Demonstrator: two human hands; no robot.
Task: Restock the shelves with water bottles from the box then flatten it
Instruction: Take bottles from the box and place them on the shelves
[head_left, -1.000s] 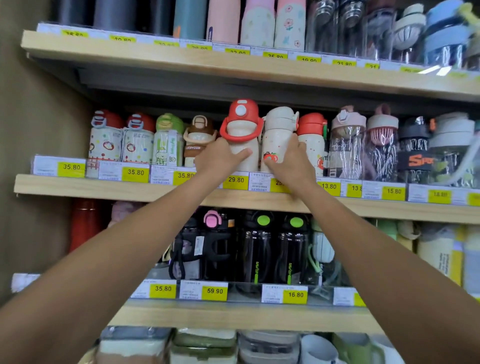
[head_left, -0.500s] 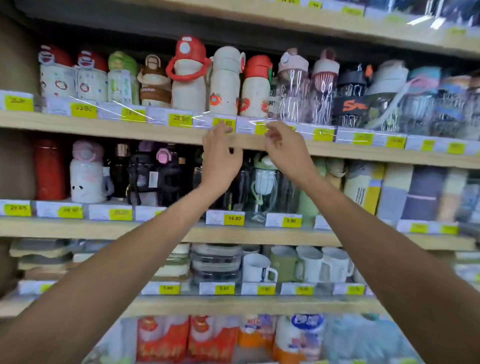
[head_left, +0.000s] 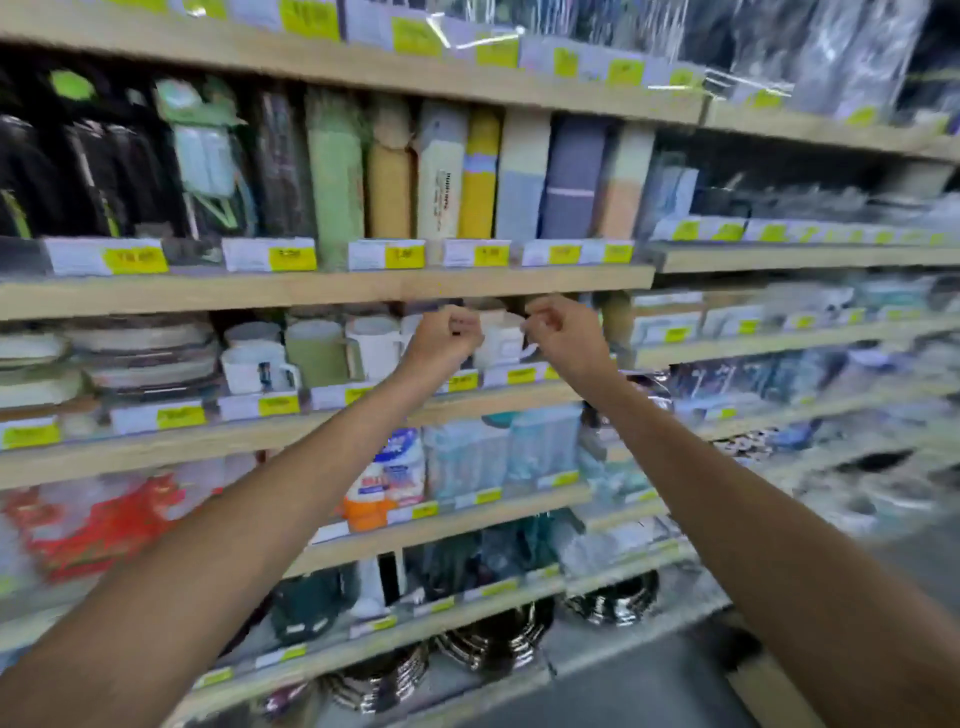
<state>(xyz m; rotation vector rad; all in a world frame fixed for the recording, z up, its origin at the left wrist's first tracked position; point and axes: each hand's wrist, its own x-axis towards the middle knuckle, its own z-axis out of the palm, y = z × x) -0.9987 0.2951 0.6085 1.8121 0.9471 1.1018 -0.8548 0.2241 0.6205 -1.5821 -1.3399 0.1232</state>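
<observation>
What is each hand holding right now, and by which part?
Nothing: the left hand and right hand are loosely curled and empty, in front of the mugs.

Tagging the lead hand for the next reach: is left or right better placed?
Right, barely. Left hand and right hand hang empty and level before the mug shelf; the box is out of view, and the floor shows only rightward.

Head-height view facing close shelves (head_left: 322, 291)
</observation>
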